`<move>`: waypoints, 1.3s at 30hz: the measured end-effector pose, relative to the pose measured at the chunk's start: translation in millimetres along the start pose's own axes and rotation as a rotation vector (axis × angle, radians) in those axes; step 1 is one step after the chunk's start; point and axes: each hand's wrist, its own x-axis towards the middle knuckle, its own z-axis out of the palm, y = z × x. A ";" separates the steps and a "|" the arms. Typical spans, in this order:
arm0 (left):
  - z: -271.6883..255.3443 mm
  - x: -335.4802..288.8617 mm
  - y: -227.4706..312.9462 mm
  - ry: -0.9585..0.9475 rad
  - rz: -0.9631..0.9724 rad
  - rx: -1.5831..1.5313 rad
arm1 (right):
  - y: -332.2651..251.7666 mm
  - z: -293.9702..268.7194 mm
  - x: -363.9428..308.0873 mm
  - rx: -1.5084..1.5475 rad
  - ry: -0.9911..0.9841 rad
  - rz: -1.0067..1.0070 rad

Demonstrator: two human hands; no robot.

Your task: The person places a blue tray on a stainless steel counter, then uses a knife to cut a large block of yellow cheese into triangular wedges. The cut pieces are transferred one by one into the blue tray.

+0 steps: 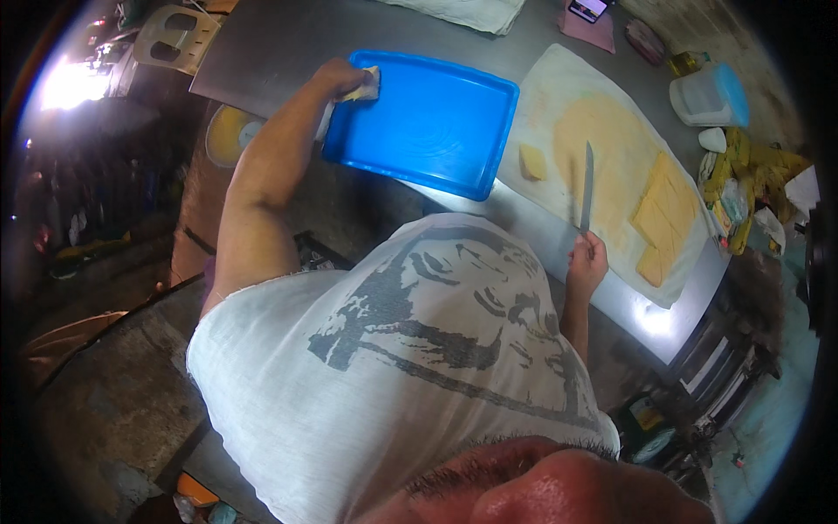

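Note:
At the far left corner of a blue tray (419, 113), my left hand (336, 80) is closed on a pale yellow piece of dough (370, 86), its fingers partly hidden. My right hand (588, 255) grips a long knife (587, 188) by its handle, blade pointing away from me over a white cloth (546, 96). A small cut dough piece (532, 162) lies on the cloth between tray and knife. Right of the blade, flat yellow dough slabs (663, 210) lie together. Yellowish powder or stain covers the cloth's middle.
The metal table (279, 44) carries the tray and cloth. A clear tub with blue lid (711, 94), an oil bottle (688, 62) and a phone (589, 9) stand along the far right. A round container of yellow stuff (225, 138) sits below the table's left edge, near a plastic chair (177, 39).

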 end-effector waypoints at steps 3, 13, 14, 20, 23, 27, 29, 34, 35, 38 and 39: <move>3.4 10.8 -5.4 0.019 -0.003 0.008 | -11.8 14.9 8.1 -0.020 -0.045 0.009; -6.1 59.5 19.0 0.029 0.107 0.361 | -34.4 31.8 11.2 -0.053 -0.052 0.025; -5.7 62.9 20.8 0.023 0.122 0.389 | -31.5 31.9 9.8 -0.054 -0.046 0.018; -6.4 84.9 7.7 -0.039 0.169 0.413 | -23.6 40.5 -0.8 -0.041 -0.053 0.040; -16.6 53.1 5.6 0.060 0.225 0.264 | -23.0 46.9 -5.6 -0.023 -0.051 0.014; -32.6 33.6 -43.7 0.171 0.314 -0.094 | -35.0 59.4 -2.7 -0.051 -0.055 -0.019; -25.1 25.7 -67.2 0.233 0.412 -0.199 | -44.8 65.7 -0.6 -0.040 -0.047 -0.013; 1.0 0.9 -95.6 0.315 0.508 -0.168 | -66.2 89.2 2.7 0.048 -0.094 0.033; 6.6 4.3 -98.7 0.338 0.542 -0.172 | -66.1 94.5 1.8 0.043 -0.126 0.022; 16.5 10.8 -96.4 0.404 0.654 -0.161 | -67.8 109.0 -4.1 0.018 -0.224 0.033; 17.1 12.9 -94.4 0.425 0.696 -0.140 | -70.2 114.0 -7.0 0.004 -0.258 0.065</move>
